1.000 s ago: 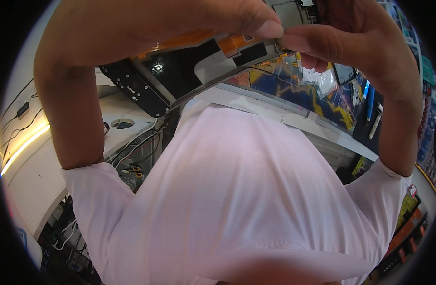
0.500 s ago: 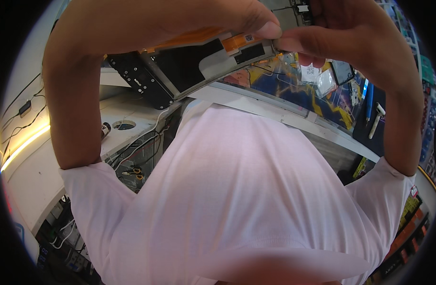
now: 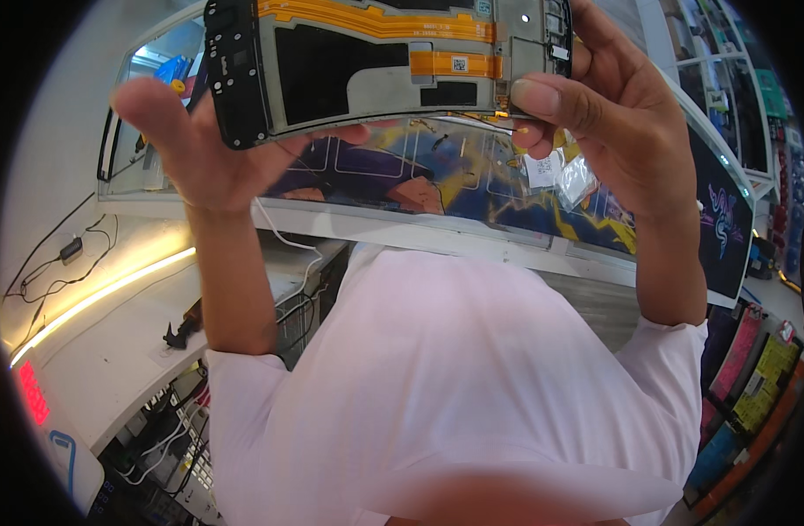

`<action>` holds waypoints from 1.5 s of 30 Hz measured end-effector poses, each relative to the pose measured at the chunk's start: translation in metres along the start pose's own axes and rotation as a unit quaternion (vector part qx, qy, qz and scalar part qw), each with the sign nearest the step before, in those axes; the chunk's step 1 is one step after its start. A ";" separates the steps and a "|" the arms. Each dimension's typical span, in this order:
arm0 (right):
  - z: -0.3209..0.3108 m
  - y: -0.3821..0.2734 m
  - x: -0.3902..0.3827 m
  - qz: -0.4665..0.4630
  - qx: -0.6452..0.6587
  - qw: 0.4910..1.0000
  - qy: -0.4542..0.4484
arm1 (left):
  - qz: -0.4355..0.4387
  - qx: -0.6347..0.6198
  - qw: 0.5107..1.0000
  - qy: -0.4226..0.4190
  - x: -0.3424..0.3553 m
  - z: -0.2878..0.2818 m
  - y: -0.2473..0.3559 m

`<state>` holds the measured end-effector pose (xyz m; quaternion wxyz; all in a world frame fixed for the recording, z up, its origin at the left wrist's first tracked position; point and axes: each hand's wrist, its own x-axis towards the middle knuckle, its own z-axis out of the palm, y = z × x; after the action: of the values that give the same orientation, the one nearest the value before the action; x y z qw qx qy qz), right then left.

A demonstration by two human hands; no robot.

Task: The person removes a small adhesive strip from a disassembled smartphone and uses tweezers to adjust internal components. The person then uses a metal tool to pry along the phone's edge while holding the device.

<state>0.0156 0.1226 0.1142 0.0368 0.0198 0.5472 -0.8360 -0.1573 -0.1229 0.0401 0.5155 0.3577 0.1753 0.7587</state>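
An opened phone assembly (image 3: 367, 79), dark-edged with grey frame, black panels and orange flex cables (image 3: 455, 64), is raised at the top. My right hand (image 3: 621, 131) grips its right end, thumb on the front by the lower corner and fingers behind. My left hand (image 3: 218, 158) is open at the left end, thumb stretched clear of the assembly and fingers reaching behind its lower edge; whether those fingertips touch it is hidden. Below it lie small clear bags (image 3: 573, 184) on a patterned work mat (image 3: 437, 188).
A white shelf (image 3: 95, 359) with a lit strip, cables (image 3: 292, 241) and a black tool (image 3: 178, 333) is at left. A dark mat (image 3: 719, 254) and colourful stacked items (image 3: 766, 368) are at right. My white-shirted torso fills the lower middle.
The assembly has swung leftward and more level. My left thumb has let go of its front and moved left, uncovering the upper cable. The view has shifted, showing more of the bench.
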 end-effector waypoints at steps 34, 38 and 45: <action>0.023 -0.009 -0.016 -0.010 -0.281 0.959 0.031 | 0.007 0.391 0.874 0.288 0.017 0.098 -0.055; 0.021 -0.018 -0.015 0.017 -0.291 0.957 0.004 | 0.007 0.406 0.870 0.279 0.019 0.097 -0.054; 0.023 -0.022 -0.012 0.042 -0.304 0.952 -0.013 | 0.005 0.393 0.873 0.287 0.019 0.097 -0.055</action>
<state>0.0263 0.1109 0.1442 0.0828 0.0199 0.7732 -0.6284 -0.0551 -0.0937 0.0785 0.2551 0.2982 0.5976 0.6992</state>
